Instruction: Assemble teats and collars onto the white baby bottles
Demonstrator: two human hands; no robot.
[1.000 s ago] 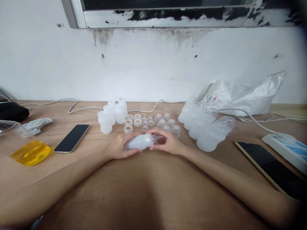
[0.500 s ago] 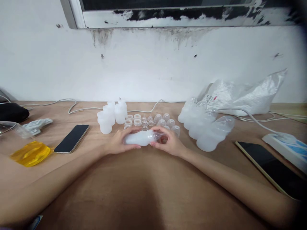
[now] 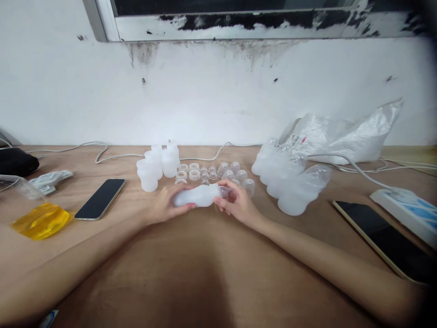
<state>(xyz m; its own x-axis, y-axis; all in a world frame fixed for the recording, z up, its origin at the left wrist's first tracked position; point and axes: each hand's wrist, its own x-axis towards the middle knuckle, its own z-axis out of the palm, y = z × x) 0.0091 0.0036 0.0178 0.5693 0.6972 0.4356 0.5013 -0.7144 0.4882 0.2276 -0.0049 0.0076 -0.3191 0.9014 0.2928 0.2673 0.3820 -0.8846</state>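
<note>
A frosted white baby bottle (image 3: 193, 196) lies on its side in the air above the table, neck to the right. My left hand (image 3: 167, 203) is wrapped round its base end. At the neck, my right hand (image 3: 237, 202) pinches a clear nipple (image 3: 224, 191) at the collar; the fingers partly hide it. Just behind the hands are white collar rings (image 3: 194, 174), small clear nipples (image 3: 212, 173) and clear dome caps (image 3: 241, 175), set out in rows. Several open bottle bodies (image 3: 149, 177) stand to the left. Capped bottles (image 3: 295, 200) stand in a group to the right.
Phones lie on the left (image 3: 100, 199) and right (image 3: 378, 239). A clear container with yellow liquid (image 3: 41, 222) is at far left. A power strip (image 3: 406, 214) with its cable sits at right; a plastic bag (image 3: 341, 136) rests against the wall.
My right hand's fingers have shifted and closed in on the nipple at the bottle's neck. My left hand still holds the bottle, and the whole view has drifted slightly.
</note>
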